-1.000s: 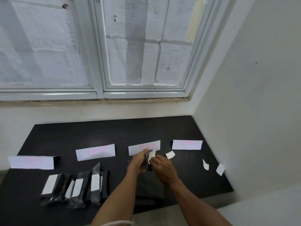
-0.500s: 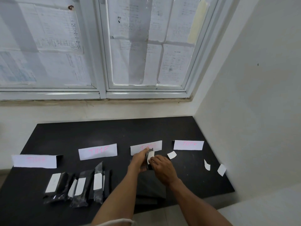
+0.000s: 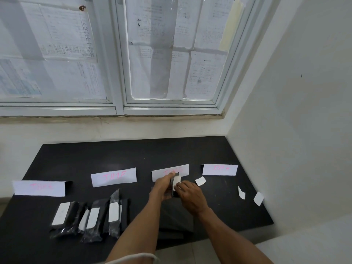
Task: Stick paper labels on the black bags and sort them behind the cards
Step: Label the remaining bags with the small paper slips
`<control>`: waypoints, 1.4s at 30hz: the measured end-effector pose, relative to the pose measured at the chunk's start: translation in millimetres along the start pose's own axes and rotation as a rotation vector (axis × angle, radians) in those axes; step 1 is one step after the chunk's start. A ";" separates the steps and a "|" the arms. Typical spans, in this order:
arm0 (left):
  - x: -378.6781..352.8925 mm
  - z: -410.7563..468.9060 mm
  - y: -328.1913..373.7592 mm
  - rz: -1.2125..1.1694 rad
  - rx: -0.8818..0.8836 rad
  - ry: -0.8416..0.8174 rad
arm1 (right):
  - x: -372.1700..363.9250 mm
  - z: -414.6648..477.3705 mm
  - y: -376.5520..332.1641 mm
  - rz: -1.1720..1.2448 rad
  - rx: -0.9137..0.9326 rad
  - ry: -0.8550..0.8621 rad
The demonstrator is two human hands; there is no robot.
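Note:
My left hand [image 3: 163,188] holds a small black bag [image 3: 174,193] upright in front of the third card [image 3: 183,169]. My right hand [image 3: 191,198] presses a white paper label [image 3: 176,181] onto that bag with its fingertips. Several labelled black bags [image 3: 91,218] lie in a row at the front left. A row of white cards with pink writing stands across the black table [image 3: 133,155]: far left card [image 3: 39,188], second card [image 3: 114,177], far right card [image 3: 220,169]. Three loose labels lie at the right [image 3: 200,181], [image 3: 241,192], [image 3: 258,198].
A stack of flat black bags [image 3: 176,220] lies under my forearms near the table's front edge. The white wall [image 3: 295,130] borders the table on the right. A papered window [image 3: 152,54] and wall stand behind the table.
Both hands stay at the same spot by the third card, with the right fingers still on the label. The head camera has drifted slightly; nothing else moved.

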State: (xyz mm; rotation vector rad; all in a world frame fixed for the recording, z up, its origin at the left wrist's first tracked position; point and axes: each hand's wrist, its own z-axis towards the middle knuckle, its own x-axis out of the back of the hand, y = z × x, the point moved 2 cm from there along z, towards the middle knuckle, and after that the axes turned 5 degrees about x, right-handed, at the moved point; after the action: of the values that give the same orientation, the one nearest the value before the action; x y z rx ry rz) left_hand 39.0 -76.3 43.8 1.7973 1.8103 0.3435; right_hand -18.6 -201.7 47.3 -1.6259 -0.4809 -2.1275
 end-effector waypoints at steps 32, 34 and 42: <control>-8.1 -7.5 11.2 -0.141 -0.136 0.158 | -18.9 -44.9 -8.5 0.091 -0.154 -0.072; -7.2 -5.1 9.5 -0.121 -0.130 0.125 | -11.3 -40.0 -6.7 0.164 -0.268 -0.024; 0.5 -19.8 3.7 0.176 -0.056 -0.142 | -14.2 -10.8 7.5 0.286 -0.430 -0.023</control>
State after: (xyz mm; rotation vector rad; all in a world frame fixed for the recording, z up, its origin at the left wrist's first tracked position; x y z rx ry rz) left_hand 31.2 -71.5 61.7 1.8962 1.5361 0.3222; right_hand -20.3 -211.9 31.0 -1.8124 0.2141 -2.0857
